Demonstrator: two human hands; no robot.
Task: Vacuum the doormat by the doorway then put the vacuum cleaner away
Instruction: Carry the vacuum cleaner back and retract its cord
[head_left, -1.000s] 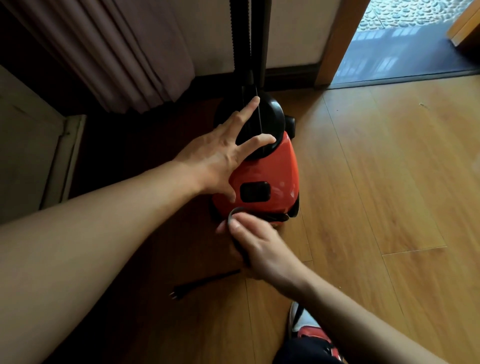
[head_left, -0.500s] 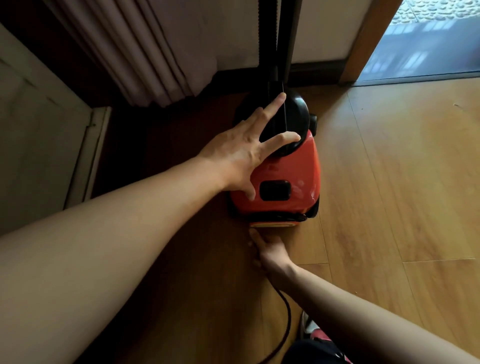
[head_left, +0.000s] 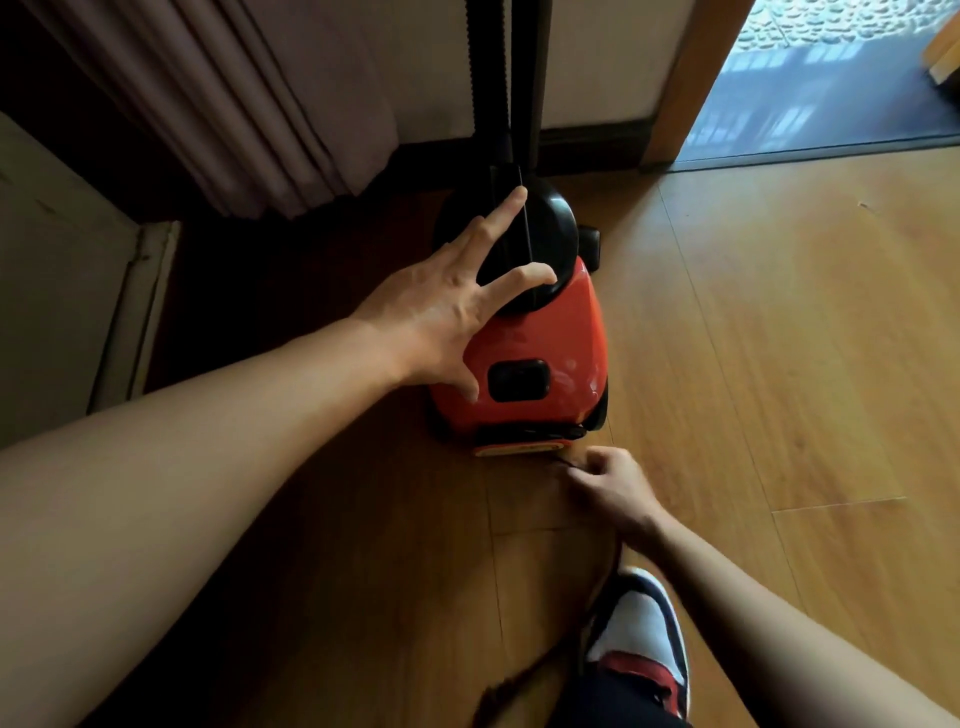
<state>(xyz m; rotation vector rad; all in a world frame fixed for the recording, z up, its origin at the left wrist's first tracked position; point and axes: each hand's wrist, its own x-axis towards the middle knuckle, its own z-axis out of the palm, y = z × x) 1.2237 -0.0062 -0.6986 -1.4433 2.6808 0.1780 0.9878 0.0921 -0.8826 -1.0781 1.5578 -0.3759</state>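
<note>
A shoe stands on the wooden floor. Just ahead, the right hand pinches the blurred black cord close behind the red vacuum cleaner. The left hand, fingers spread straight, presses on the cleaner's top. Beyond hang a curtain and the upright hose, with the doorway at far right.

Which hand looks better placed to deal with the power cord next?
The right hand: it pinches the cord just behind the red vacuum cleaner. The left hand lies spread on top, probably steadying the body.
</note>
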